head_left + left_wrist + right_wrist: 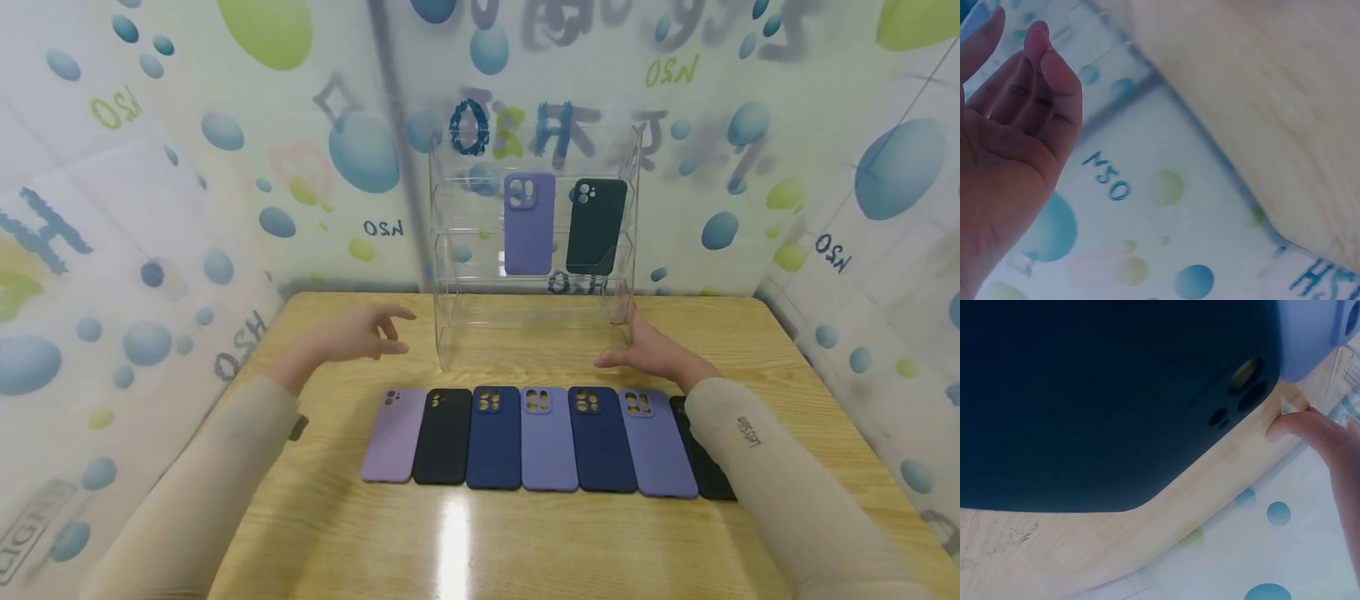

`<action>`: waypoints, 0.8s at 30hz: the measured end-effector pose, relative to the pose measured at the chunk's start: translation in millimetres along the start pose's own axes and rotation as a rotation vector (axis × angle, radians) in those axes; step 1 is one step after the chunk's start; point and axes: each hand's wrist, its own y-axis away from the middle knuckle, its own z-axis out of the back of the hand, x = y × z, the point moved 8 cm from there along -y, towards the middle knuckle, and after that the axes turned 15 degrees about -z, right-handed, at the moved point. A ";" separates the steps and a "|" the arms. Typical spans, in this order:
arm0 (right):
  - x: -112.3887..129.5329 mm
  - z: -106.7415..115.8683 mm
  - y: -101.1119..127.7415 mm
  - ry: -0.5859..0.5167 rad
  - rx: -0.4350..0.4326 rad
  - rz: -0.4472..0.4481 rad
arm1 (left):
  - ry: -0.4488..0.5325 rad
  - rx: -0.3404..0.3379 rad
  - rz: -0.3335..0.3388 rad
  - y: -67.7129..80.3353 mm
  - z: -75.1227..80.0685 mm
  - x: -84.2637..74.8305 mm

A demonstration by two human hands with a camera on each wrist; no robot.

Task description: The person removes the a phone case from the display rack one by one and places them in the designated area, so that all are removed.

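Note:
A clear tiered display rack (pixel 472 279) stands at the back of the table, with a lavender phone case (pixel 528 237) and a dark green phone case (pixel 596 229) upright in it. My right hand (pixel 652 346) grips the rack's lower right side, thumb in front. In the right wrist view, a dark phone case (pixel 1097 406) fills much of the picture beside the thumb. Left of the rack, my left hand (pixel 356 333) hovers apart from it, fingers loosely bent and holding nothing; its palm side shows in the left wrist view.
Before the rack lies a row of several phone cases: lilac (pixel 392 442), black (pixel 441 442), dark blue (pixel 493 450) and lavender (pixel 549 450) among them. My right sleeve (pixel 765 458) partly covers the rightmost black case (pixel 701 454). Patterned walls (pixel 337 250) enclose the wooden table (pixel 337 533).

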 end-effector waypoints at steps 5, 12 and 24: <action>0.6 -1.3 0.8 0.007 0.003 -0.025 | 0.056 -0.142 -0.059 -31.5 25.8 -26.7; 1.8 -1.3 0.4 0.000 -0.002 -0.026 | 0.139 -0.255 -0.125 -71.3 47.1 -60.6; 4.1 0.8 -0.5 0.014 -0.017 0.014 | 0.218 -0.449 -0.131 -132.7 76.0 -95.5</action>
